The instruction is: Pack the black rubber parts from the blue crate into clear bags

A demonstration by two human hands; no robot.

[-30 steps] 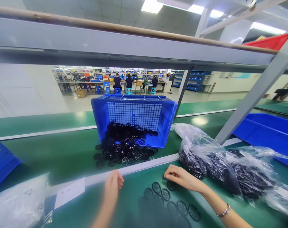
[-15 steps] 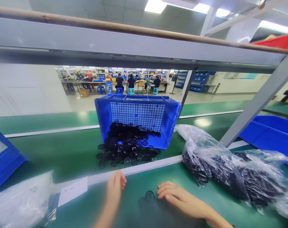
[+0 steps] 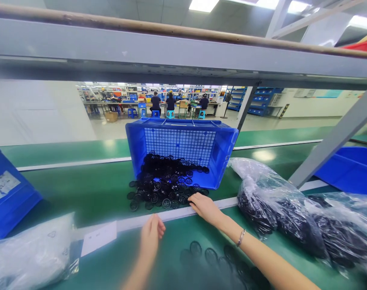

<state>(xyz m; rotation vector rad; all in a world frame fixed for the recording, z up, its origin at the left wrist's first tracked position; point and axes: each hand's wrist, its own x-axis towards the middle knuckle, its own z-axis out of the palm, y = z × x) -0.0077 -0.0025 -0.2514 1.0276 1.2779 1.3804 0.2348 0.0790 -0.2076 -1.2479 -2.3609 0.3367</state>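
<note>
My right hand (image 3: 205, 207) reaches over the white strip to the front right edge of a heap of black spoked discs (image 3: 171, 185). Its fingers are stretched out over the discs, thumb a little apart. The heap spills from a blue crate (image 3: 228, 159) tipped on its side. My left hand (image 3: 153, 231) hovers left of it on the near side of the strip, fingers curled in; whatever they may hold is hidden. Below my right forearm, several black discs (image 3: 211, 256) lie spread on the green surface, the nearest ones blurred.
Clear plastic bags of black parts (image 3: 280, 209) lie to the right, beside a slanted grey post (image 3: 331, 137). On the left are a white-filled plastic bag (image 3: 35, 249), a paper slip (image 3: 99, 238) and a blue bin (image 3: 11, 197). A shelf beam (image 3: 171, 52) crosses overhead. People sit far behind.
My right hand has moved from the near surface up to the heap's edge. More loose discs now show below it. My left hand stays nearly in place, and the view has shifted slightly.
</note>
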